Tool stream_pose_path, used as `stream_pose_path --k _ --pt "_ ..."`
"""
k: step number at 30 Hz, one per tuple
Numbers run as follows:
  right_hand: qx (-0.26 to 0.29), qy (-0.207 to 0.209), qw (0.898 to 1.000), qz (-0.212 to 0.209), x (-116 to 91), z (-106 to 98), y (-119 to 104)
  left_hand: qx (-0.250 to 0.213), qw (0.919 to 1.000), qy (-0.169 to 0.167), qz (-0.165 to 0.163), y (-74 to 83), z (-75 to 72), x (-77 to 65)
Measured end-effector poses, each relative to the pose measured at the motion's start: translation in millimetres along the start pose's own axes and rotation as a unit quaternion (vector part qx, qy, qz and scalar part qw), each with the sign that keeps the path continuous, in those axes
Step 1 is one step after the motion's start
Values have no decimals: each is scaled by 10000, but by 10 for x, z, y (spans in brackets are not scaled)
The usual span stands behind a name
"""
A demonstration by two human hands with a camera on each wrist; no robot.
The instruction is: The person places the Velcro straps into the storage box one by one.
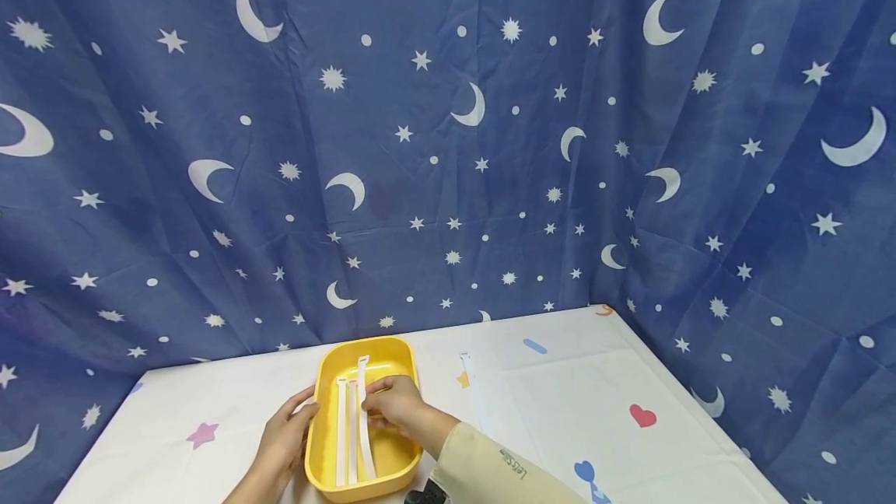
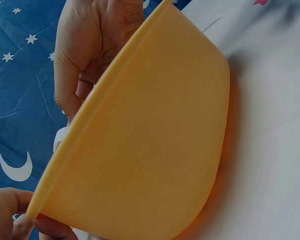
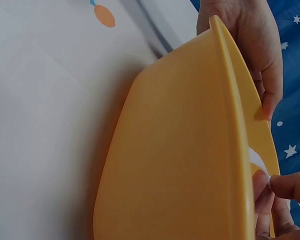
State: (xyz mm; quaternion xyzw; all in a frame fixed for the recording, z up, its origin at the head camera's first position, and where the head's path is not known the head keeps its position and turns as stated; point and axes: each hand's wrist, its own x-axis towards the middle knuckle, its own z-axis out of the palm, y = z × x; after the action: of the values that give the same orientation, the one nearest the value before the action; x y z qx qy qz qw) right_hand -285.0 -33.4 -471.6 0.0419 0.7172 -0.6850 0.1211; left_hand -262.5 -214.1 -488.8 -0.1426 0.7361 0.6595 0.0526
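A yellow oblong plastic basin (image 1: 316, 449) stands on the table, and its outer wall (image 2: 145, 135) fills much of the left wrist view. My left hand (image 1: 278, 442) grips its left rim, with digits on both sides of the edge. Inside the basin, my right hand (image 1: 400, 404) pinches a white strap (image 1: 364, 438) between thumb and fingers. That strap has a slotted, buckle-like end. Two more white straps (image 1: 341, 434) lie lengthwise beside it in the basin. My right fingers (image 3: 285, 187) partly hide behind the basin's rim in the right wrist view.
Another pale strap (image 1: 467, 372) lies on the white patterned tablecloth (image 1: 518, 411), right of the basin. A blue curtain (image 1: 420, 138) with moons and stars hangs behind the table and along its right side.
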Motion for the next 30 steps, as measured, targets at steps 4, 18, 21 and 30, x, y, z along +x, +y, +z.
stream_pose_path --k 4,18,21,30 --pt "21 -16 10000 25 -8 6 -9 15 10000 -20 -24 -2 -1 8" --pt "-110 -65 9999 -42 -18 36 40 64 10000 24 -16 11 8 -3" --pt "-181 -64 9998 -49 -27 38 48 58 10000 12 18 7 8 -4" --pt "-304 6 9995 25 -28 44 60 97 9999 19 50 6 -1 -15"
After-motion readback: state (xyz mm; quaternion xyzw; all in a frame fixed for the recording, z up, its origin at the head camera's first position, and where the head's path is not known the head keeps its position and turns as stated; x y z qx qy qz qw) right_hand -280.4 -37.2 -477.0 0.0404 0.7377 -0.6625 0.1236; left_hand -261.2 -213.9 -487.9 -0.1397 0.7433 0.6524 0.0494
